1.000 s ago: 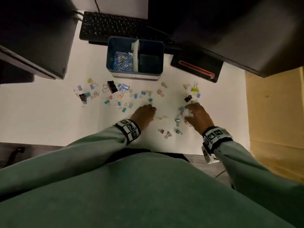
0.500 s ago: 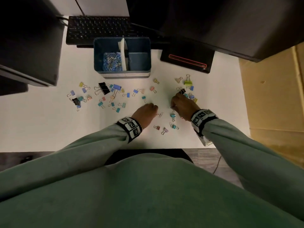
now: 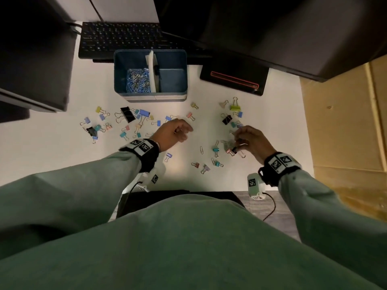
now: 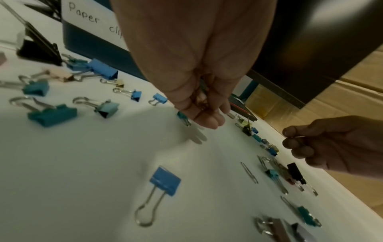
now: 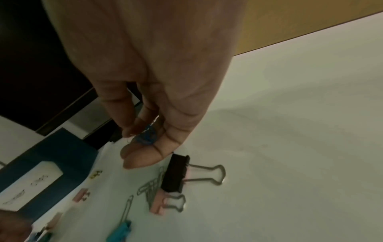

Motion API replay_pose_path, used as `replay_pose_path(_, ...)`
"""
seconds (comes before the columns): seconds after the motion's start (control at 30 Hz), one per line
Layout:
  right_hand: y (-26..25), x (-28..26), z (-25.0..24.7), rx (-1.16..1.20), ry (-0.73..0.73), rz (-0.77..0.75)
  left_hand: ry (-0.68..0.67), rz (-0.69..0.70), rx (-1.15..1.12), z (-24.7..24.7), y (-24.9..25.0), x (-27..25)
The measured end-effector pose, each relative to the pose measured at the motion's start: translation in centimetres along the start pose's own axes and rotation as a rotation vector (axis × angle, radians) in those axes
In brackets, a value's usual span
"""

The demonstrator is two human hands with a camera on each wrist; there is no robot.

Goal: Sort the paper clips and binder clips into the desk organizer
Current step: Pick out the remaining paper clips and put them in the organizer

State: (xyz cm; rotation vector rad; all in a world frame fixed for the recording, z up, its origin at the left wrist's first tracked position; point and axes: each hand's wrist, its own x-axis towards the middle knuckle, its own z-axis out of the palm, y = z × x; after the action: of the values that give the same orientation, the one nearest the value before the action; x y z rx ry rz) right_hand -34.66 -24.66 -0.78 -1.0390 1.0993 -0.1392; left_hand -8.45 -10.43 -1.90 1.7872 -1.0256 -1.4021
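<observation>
The blue desk organizer (image 3: 119, 65) stands at the back of the white desk; a heap of paper clips (image 3: 138, 80) lies in its left compartment and the right compartment shows nothing. Coloured binder clips (image 3: 125, 116) lie scattered in front of it. My left hand (image 3: 184, 130) hovers in front of the organizer, its fingers (image 4: 207, 117) curled round a few thin paper clips (image 4: 204, 98). My right hand (image 3: 238, 137) is above the right cluster and pinches small blue paper clips (image 5: 146, 137). A loose paper clip (image 3: 201, 150) lies between the hands.
A black keyboard (image 3: 121, 38) sits behind the organizer, and a dark device with a red outline (image 3: 234, 78) to its right. A black binder clip (image 5: 176, 173), a pink one (image 5: 159, 203) and loose paper clips (image 5: 150, 186) lie under my right hand. Cardboard (image 3: 343, 122) borders the desk's right edge.
Both hands have come up off the desk with clips in their fingers. The left hand has moved forward toward the organizer; the right has drifted slightly right.
</observation>
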Motion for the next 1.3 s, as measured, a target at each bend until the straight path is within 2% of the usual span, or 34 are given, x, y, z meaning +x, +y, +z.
replay_pose_path(0.03, 0.0, 0.0, 0.3, -0.049, 0.032, 0.002, -0.001, -0.035, -0.026, 0.3, 0.2, 0.2)
replay_pose_path(0.07, 0.0, 0.2, 0.7, -0.195, 0.077, -0.019, -0.006, -0.066, -0.058, 0.7, 0.3, 0.4)
replay_pose_path(0.17, 0.8, 0.6, 1.9, -0.85, 0.183, -0.129, -0.002, -0.101, -0.05, 2.1, 0.7, 0.8)
replay_pose_path(0.23, 1.5, 0.8, 2.6, -1.108, 0.207, -0.155, 0.003, -0.043, 0.167, 2.7, 0.6, 1.0)
replay_pose_path(0.3, 2.2, 1.1, 3.3, -1.229, 0.219, -0.138, -0.074, 0.069, 0.43, 3.3, 0.4, 1.1)
replay_pose_path(0.4, 2.5, 1.2, 4.2, -1.274, 0.219, -0.145, -0.199, 0.177, 0.677, 4.4, -0.5, 1.1)
replay_pose_path(0.53, 2.3, 1.1, 4.6, -1.272, 0.17, -0.164, -0.209, 0.278, 0.824, 5.4, -0.9, 1.2)
replay_pose_path(0.63, 2.0, 1.3, 4.1, -1.113, 0.148, -0.135, -0.202, 0.263, 0.839, 5.5, -0.9, 1.0)
replay_pose_path(0.7, 1.4, 1.3, 3.8, -0.952, 0.139, -0.147, -0.169, 0.214, 0.771, 4.7, -0.7, 0.6)
replay_pose_path(0.87, -1.7, 1.3, 5.9, -0.632, 0.022, -0.179, 0.138, 0.133, 0.465, -1.2, 1.8, -1.7)
replay_pose_path(0.97, -4.9, 2.9, 10.4, -0.509, -0.046, -0.271, 0.345, 0.079, 0.329, -6.4, 4.1, -2.1)
replay_pose_path(1.03, -7.9, 4.5, 14.3, -0.469, -0.086, -0.345, 0.506, 0.068, 0.344, -9.8, 5.0, -1.2)
replay_pose_path(1.1, -11.2, 6.4, 18.4, -0.499, -0.098, -0.405, 0.605, 0.014, 0.45, -12.5, 5.5, 0.1)
replay_pose_path(1.13, -12.8, 7.6, 20.3, -0.566, -0.086, -0.433, 0.614, -0.043, 0.496, -13.3, 5.9, 0.6)
replay_pose_path(1.23, -15.8, 10.8, 24.5, -0.913, -0.047, -0.41, 0.542, -0.179, 0.598, -14.1, 6.2, 1.5)
replay_pose_path(1.3, -16.4, 11.8, 25.1, -1.043, -0.06, -0.384, 0.565, -0.122, 0.657, -13.8, 5.8, 1.3)
